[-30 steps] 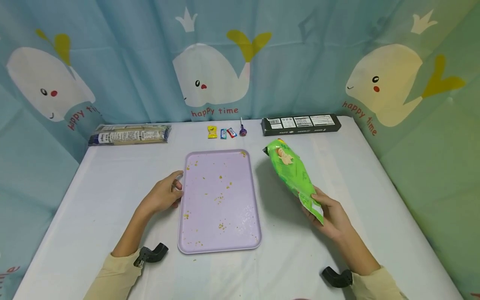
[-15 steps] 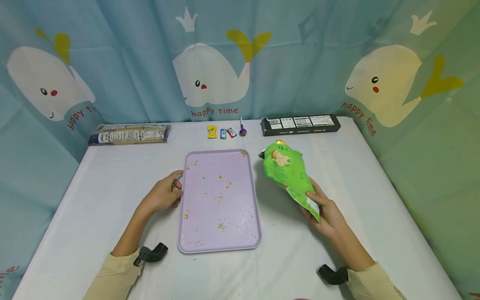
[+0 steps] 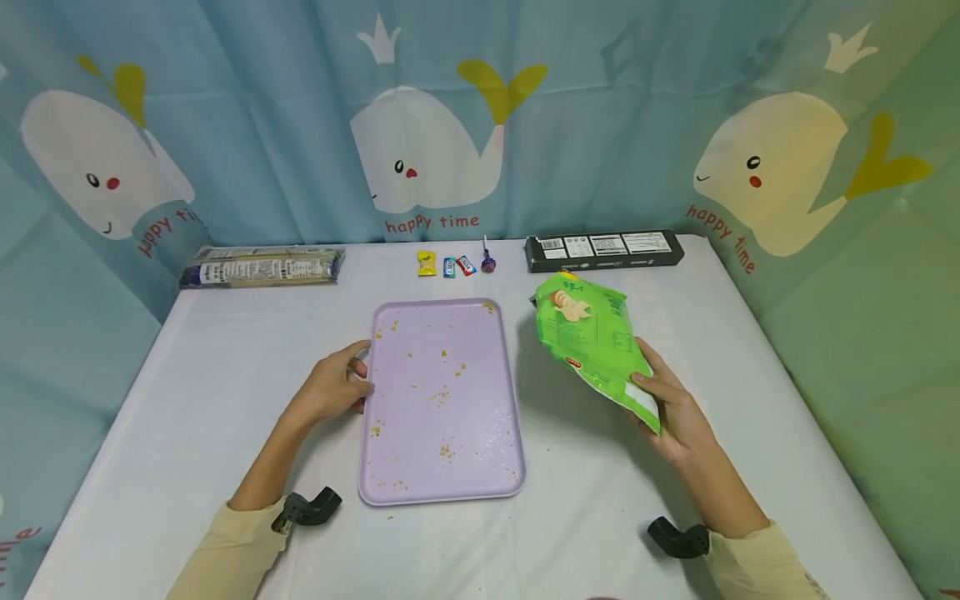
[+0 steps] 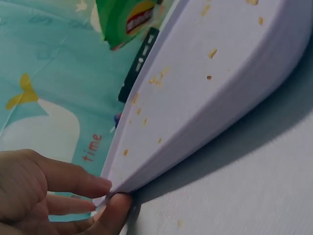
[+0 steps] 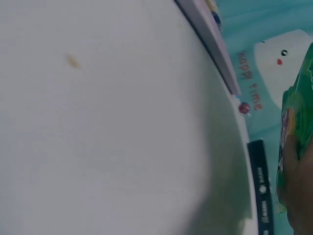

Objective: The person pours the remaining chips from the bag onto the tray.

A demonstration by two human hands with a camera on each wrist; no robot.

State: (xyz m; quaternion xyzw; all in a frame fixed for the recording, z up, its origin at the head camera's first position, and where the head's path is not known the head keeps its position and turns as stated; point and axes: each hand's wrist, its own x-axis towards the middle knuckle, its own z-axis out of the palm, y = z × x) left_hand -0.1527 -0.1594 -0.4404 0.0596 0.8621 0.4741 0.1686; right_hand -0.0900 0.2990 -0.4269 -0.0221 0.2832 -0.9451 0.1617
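Observation:
A green chip bag (image 3: 596, 342) hangs above the white table to the right of the tray, its printed broad face turned up. My right hand (image 3: 678, 417) grips the bag by its near lower corner, thumb on top. In the right wrist view, the bag (image 5: 296, 115) and part of the hand show at the right edge. The lilac tray (image 3: 487, 375) lies on the table with yellow crumbs scattered over it. At its left edge my left hand (image 3: 330, 383) pinches the rim; the left wrist view shows finger and thumb at the tray's rim (image 4: 210, 132).
Along the back lie a long clear-wrapped packet (image 3: 262, 268), a yellow-wrapped candy (image 3: 426, 264), two small wrapped candies (image 3: 449, 267), a lollipop (image 3: 488, 264) and a long black box (image 3: 604, 252). A curtain (image 3: 285, 150) with whale prints stands behind the table.
The chip bag has turned so that more of its printed face shows, and it has shifted a little right with my right hand. My left hand stays at the tray's left edge.

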